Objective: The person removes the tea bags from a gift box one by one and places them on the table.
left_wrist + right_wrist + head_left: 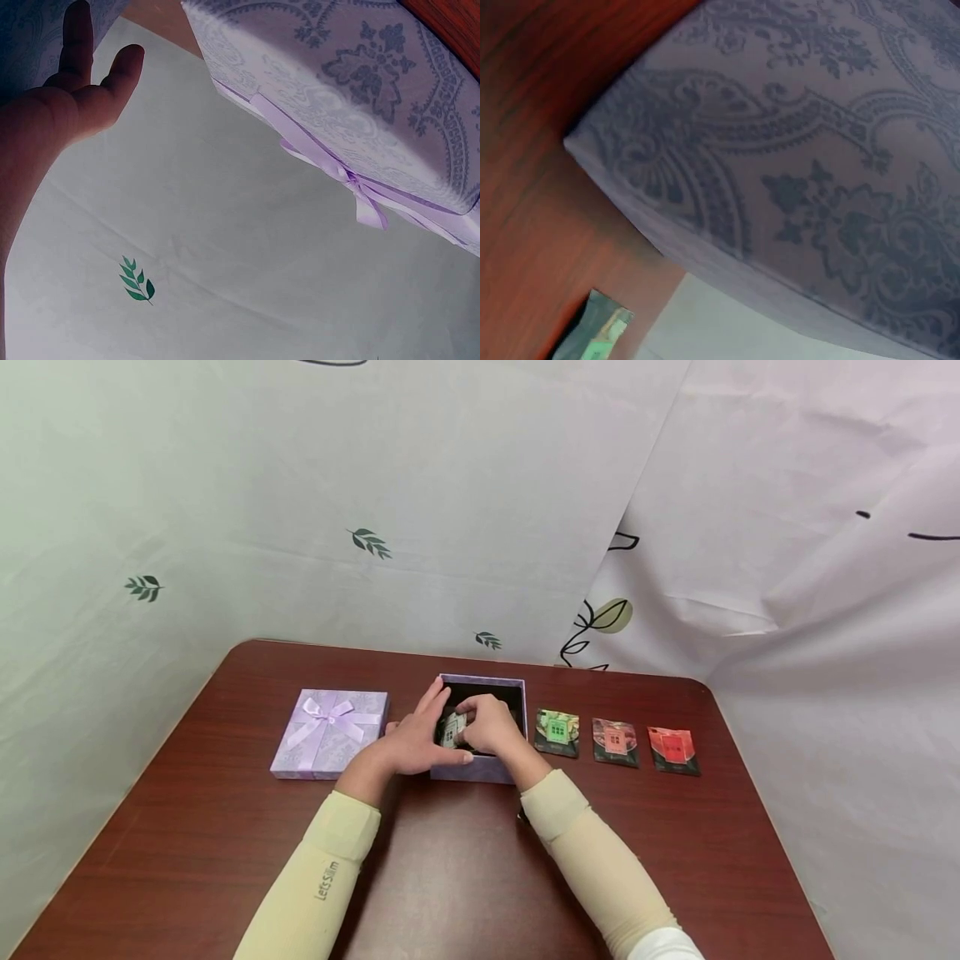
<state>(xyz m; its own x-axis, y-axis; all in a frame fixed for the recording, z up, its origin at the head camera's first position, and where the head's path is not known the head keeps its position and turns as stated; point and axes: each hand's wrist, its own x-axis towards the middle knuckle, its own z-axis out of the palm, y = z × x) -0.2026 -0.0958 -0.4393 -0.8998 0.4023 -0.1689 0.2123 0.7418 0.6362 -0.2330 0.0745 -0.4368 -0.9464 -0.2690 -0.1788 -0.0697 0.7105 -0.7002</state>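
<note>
A purple patterned gift box (480, 771) with a black inside stands uncovered in the middle of the table. My left hand (412, 745) rests on its left side, fingers spread along the wall and thumb lying over the front edge. In the left wrist view this hand (90, 105) shows extended fingers against the box. My right hand (491, 725) reaches inside and pinches a packet with a pale label (452, 729) near the left wall. In the right wrist view only the box's outer side (780, 150) shows, the hand being out of sight.
Left of the box lies its lid (360, 706) with a lilac ribbon bow (330, 714). To the right, a green packet (557, 732), a pinkish packet (615, 742) and a red packet (673, 750) form a row on the brown table (465, 852). A fabric backdrop (480, 510) hangs behind.
</note>
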